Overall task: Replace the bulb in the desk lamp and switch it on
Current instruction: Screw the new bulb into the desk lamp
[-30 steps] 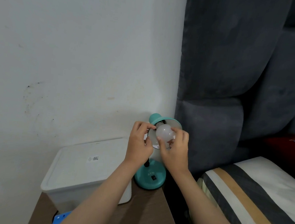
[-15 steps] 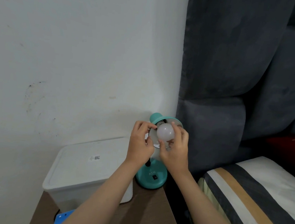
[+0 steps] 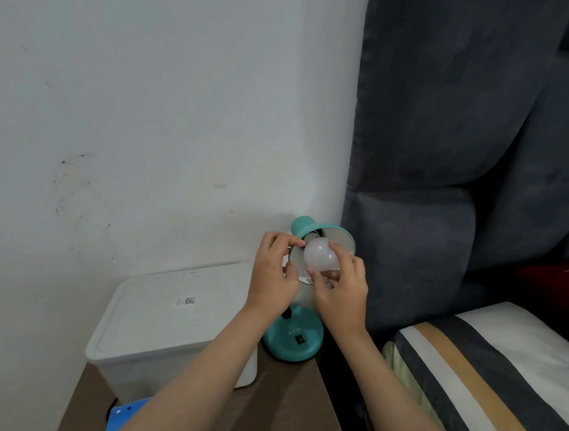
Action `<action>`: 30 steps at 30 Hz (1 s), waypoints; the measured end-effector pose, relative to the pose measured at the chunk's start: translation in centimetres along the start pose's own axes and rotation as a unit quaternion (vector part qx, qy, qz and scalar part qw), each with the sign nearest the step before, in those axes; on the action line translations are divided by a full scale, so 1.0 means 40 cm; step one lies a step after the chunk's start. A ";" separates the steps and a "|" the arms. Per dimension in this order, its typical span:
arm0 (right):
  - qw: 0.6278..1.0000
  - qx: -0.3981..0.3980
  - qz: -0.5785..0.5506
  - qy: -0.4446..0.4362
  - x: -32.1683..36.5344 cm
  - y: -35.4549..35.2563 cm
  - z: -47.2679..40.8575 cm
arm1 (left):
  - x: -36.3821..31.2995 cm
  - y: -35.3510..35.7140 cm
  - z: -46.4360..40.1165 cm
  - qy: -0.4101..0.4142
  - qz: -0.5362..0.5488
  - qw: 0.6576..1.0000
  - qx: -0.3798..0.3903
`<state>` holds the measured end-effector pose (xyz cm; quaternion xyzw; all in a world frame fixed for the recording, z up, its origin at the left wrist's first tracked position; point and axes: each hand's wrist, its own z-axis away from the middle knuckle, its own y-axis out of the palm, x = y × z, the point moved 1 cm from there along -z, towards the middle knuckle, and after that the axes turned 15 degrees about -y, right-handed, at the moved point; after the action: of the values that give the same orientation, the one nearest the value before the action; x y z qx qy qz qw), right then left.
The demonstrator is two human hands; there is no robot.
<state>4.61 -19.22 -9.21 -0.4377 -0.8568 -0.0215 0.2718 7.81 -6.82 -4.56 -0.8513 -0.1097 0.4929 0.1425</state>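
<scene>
I see the white bulb sitting at the mouth of the teal desk lamp's shade, its round end facing me and its base hidden inside the shade. My right hand grasps the bulb: fingers curl over its right side and the thumb presses it from below. My left hand is clenched on the left rim of the shade, fingertips pinching the edge just beside the bulb and thumb tucked under the rim. The shade is tilted up toward me on its short dark neck, above the lamp's round base, which bears a small black switch on its top face.

The lamp stands at the back right corner of a brown wooden side table. Just left of the lamp, a white lidded plastic box rests on the same table, a small label stuck on its lid. Nearer to me than the box, a blue object peeks out at the table's front; I cannot tell what it is. Behind the lamp is a white wall, scuffed with dark marks. Right of the lamp rises a dark grey padded headboard, and below it lies striped bedding in white, grey and tan.
</scene>
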 end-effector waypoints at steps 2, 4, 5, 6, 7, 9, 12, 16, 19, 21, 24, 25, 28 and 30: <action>0.999 -0.008 -0.001 0.045 0.004 0.000 -0.012 | -0.001 0.002 0.000 0.000 0.000 1.000 0.003; 0.998 -0.025 0.005 0.058 0.011 0.004 -0.020 | -0.003 0.004 -0.001 -0.001 0.001 1.000 0.003; 0.998 -0.031 0.009 0.049 0.015 0.006 -0.020 | -0.002 0.005 -0.002 -0.003 0.002 1.000 0.002; 0.999 -0.033 0.009 0.034 0.018 0.007 -0.019 | -0.002 0.006 -0.002 -0.004 0.003 1.000 0.002; 1.000 -0.025 0.005 0.015 0.020 0.006 -0.018 | -0.001 0.006 -0.003 -0.005 0.004 1.000 0.000; 1.000 0.007 -0.006 -0.022 0.018 0.005 -0.017 | 0.000 0.005 -0.003 -0.001 0.001 1.000 -0.005; 1.000 -0.011 -0.029 -0.001 0.012 -0.001 -0.020 | 0.001 0.002 -0.002 0.003 0.001 1.000 -0.001; 0.999 -0.032 -0.011 0.019 0.023 0.004 -0.025 | 0.000 0.002 -0.002 0.000 0.004 1.000 0.002; 1.000 -0.009 -0.030 0.001 0.027 0.001 -0.018 | 0.001 0.002 -0.003 -0.001 0.005 1.000 -0.001; 0.999 0.011 -0.036 -0.002 0.022 -0.003 -0.010 | 0.002 0.003 -0.002 -0.001 0.006 1.000 -0.001; 0.999 0.008 -0.032 0.028 0.009 -0.002 -0.010 | 0.001 0.004 0.001 0.002 0.003 1.000 -0.004; 0.998 0.001 -0.034 0.048 0.007 -0.001 -0.012 | 0.000 0.004 0.001 0.003 0.002 1.000 -0.003; 0.994 -0.015 -0.043 0.097 0.007 0.006 -0.018 | -0.003 0.004 0.002 0.001 0.004 1.000 0.001; 0.997 -0.023 -0.029 0.071 0.015 0.009 -0.016 | -0.004 0.003 0.002 0.000 0.004 1.000 0.001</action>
<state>4.90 -18.73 -8.45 -0.4165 -0.8467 -0.0796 0.3213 7.67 -6.98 -4.53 -0.8515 -0.1055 0.4938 0.1416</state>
